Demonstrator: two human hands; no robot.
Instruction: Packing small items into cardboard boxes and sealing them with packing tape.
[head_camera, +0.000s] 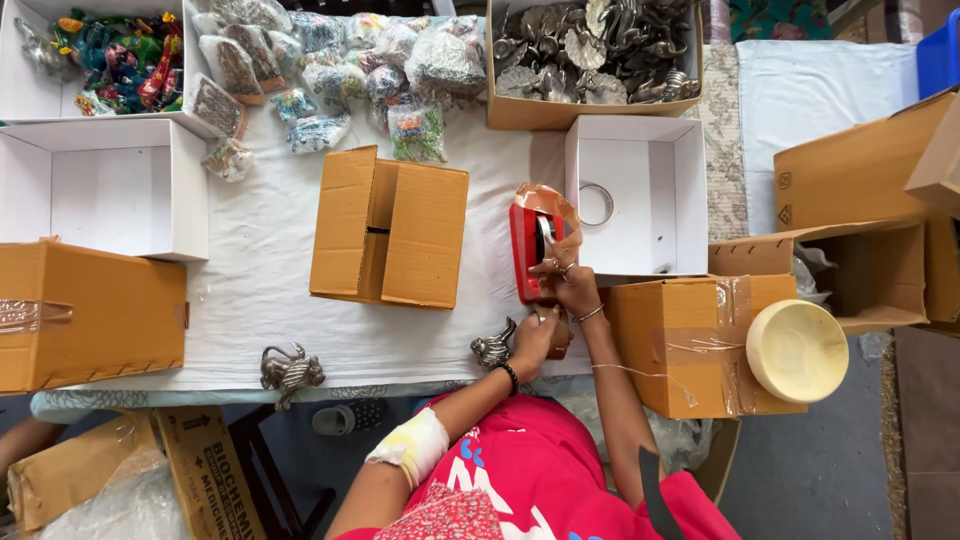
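A red tape dispenser (524, 245) with a brown tape roll lies on the white-covered table (260, 270). My right hand (567, 282) rests on its near end, fingers pinching the tape strip by the roll. My left hand (535, 340) grips the dispenser's handle at the table's front edge. Just left of that hand stands a small silver metal figurine (492, 349). A second metal figurine (290, 370) sits farther left on the table edge.
A closed cardboard box (390, 230) sits mid-table, an open white box (636, 195) beside the dispenser. A taped cardboard box (700, 345) with a cream bowl (797, 350) stands right. Bagged trinkets (330, 70), a box of metal figurines (595, 55) and more boxes line the back and left.
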